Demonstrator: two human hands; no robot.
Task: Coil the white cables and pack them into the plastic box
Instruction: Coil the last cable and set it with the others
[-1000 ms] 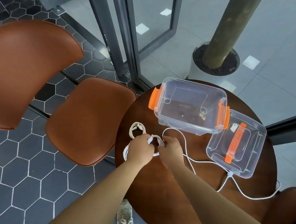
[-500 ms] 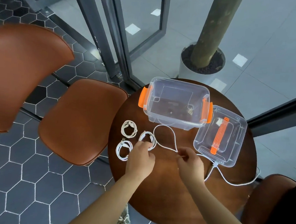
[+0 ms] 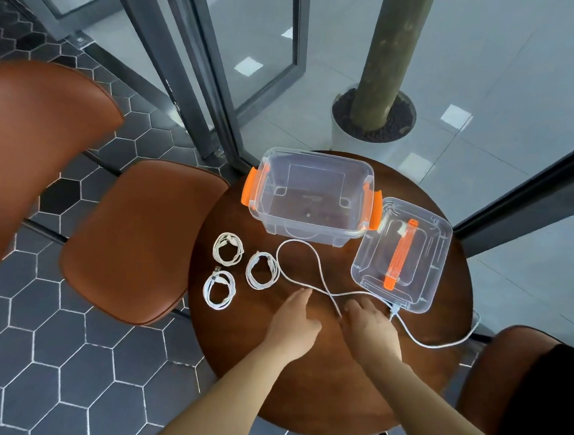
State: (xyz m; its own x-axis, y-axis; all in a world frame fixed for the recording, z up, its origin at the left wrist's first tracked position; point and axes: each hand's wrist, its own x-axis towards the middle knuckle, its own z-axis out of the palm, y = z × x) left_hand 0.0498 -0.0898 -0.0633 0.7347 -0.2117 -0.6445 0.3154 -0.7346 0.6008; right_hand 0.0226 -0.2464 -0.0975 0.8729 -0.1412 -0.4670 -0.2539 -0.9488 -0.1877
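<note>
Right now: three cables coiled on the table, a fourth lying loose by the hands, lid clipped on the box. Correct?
No. The head view shows the lid off, lying on the table right of the open plastic box. The rest holds: three coiled cables on the table, a fourth loose cable by the left hand and right hand.

Bare table (image 3: 301, 381) between coils (image 3: 262, 271), lid (image 3: 438, 262).

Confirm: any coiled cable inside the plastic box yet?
No, the plastic box is empty; three coiled cables lie on the table beside it.
</note>
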